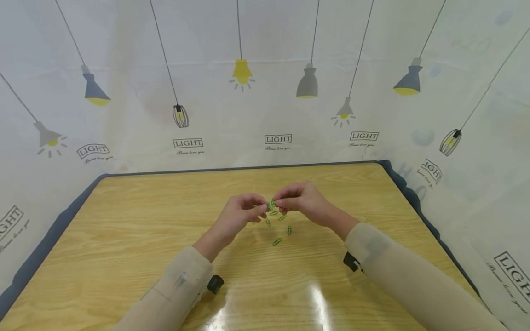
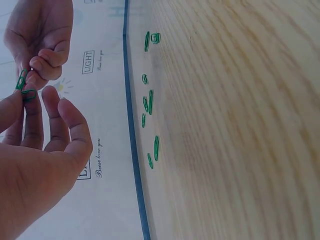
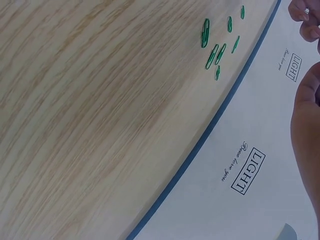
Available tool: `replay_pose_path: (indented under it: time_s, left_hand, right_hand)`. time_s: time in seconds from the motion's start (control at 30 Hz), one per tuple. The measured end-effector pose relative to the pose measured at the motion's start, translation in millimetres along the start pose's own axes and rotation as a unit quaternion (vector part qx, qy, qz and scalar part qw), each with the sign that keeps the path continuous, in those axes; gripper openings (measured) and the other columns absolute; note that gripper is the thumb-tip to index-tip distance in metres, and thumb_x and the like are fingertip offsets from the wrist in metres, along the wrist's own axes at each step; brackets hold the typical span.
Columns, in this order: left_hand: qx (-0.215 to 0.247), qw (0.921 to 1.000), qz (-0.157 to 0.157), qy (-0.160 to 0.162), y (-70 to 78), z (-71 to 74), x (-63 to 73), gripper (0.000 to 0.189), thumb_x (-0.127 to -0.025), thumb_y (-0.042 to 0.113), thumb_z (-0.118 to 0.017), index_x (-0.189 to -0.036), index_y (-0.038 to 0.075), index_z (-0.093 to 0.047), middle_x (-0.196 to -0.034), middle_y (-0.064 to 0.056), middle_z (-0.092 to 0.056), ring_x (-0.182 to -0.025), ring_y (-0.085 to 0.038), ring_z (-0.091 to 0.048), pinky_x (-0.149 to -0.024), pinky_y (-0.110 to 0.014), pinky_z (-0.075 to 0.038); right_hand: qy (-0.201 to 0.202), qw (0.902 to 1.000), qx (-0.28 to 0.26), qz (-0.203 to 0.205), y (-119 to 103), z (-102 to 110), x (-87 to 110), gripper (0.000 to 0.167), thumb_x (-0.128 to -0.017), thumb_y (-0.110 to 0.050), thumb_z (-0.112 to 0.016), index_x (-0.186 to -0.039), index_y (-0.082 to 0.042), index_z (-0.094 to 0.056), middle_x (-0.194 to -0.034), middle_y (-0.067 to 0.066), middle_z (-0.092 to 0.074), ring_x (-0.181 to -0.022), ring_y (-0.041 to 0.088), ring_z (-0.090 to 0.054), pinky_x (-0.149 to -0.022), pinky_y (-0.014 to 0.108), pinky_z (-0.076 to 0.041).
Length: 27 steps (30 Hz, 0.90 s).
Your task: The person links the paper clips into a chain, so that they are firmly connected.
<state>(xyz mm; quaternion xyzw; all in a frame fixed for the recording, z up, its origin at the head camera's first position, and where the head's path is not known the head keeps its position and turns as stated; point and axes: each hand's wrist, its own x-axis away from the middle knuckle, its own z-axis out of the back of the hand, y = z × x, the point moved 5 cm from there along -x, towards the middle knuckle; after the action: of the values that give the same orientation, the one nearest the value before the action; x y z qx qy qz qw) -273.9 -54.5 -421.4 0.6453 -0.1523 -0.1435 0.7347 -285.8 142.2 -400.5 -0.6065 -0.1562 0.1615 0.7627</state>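
Observation:
Both hands meet above the wooden table, their fingertips close together. My left hand pinches a green paper clip between thumb and index finger, its other fingers loosely bent. Facing it, my right hand pinches another green paper clip with thumb and fingertips. In the left wrist view the two clips overlap at their ends; I cannot tell whether they are linked. Several loose green paper clips lie on the tabletop under the hands, one nearest me and another to its right.
A pale wall covering printed with hanging lamps and the word LIGHT surrounds the table on the back and sides. A dark blue edge runs along the tabletop's far side. Black wrist devices sit under the left sleeve and right sleeve.

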Motion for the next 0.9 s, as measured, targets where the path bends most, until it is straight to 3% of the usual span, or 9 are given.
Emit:
replay_pose_path:
  time_s: [0.17, 0.37, 0.5, 0.63, 0.9]
  left_hand:
    - [0.007, 0.9999, -0.008, 0.002, 0.9, -0.8, 1.2, 0.014, -0.106, 0.012, -0.065, -0.115, 0.002, -0.071, -0.105, 0.000, -0.075, -0.094, -0.014, -0.072, -0.092, -0.044, -0.061]
    - [0.021, 0.9998, -0.003, 0.005, -0.7, -3.3, 3.9, 0.012, -0.106, 0.010, -0.064, -0.114, 0.002, -0.069, -0.103, 0.001, -0.074, -0.094, -0.014, -0.071, -0.089, -0.039, -0.061]
    - [0.029, 0.9996, -0.003, 0.002, -1.8, -2.8, 8.0, 0.016, -0.108, 0.010, -0.060, -0.118, -0.001, -0.067, -0.105, -0.001, -0.073, -0.096, -0.014, -0.070, -0.091, -0.039, -0.061]
    - [0.034, 0.9994, -0.003, 0.003, -2.8, -0.8, 10.8, 0.020, -0.110, 0.012, -0.058, -0.122, -0.003, -0.066, -0.105, -0.001, -0.073, -0.097, -0.014, -0.069, -0.098, -0.049, -0.060]
    - [0.031, 0.9994, -0.015, 0.003, 5.0, -0.3, 15.7, 0.016, -0.109, 0.010, -0.059, -0.118, -0.001, -0.067, -0.105, -0.002, -0.073, -0.098, -0.013, -0.070, -0.095, -0.044, -0.061]
  right_hand:
    - [-0.016, 0.9997, -0.017, -0.004, 1, -4, -1.1, 0.017, -0.102, -0.005, -0.069, -0.114, 0.004, -0.075, -0.103, 0.016, -0.075, -0.084, 0.017, -0.071, -0.093, 0.055, -0.062]
    - [-0.022, 0.9995, -0.022, -0.006, 2, -8, -1.0, 0.016, -0.100, -0.004, -0.069, -0.113, 0.005, -0.075, -0.102, 0.015, -0.075, -0.084, 0.017, -0.071, -0.087, 0.042, -0.064]
    - [-0.012, 0.9997, -0.023, 0.002, 3, -10, -0.3, 0.017, -0.100, -0.003, -0.070, -0.112, 0.007, -0.075, -0.097, 0.011, -0.077, -0.083, 0.016, -0.071, -0.083, 0.035, -0.064]
    - [-0.007, 0.9995, -0.029, 0.011, 2, -14, 2.5, 0.020, -0.101, -0.003, -0.068, -0.114, 0.011, -0.073, -0.091, 0.000, -0.076, -0.082, 0.014, -0.070, -0.082, 0.033, -0.064]
    - [0.008, 0.9980, -0.063, 0.008, -6, -20, 8.9, 0.021, -0.101, -0.001, -0.065, -0.116, 0.013, -0.071, -0.091, -0.002, -0.076, -0.080, 0.011, -0.069, -0.081, 0.032, -0.062]
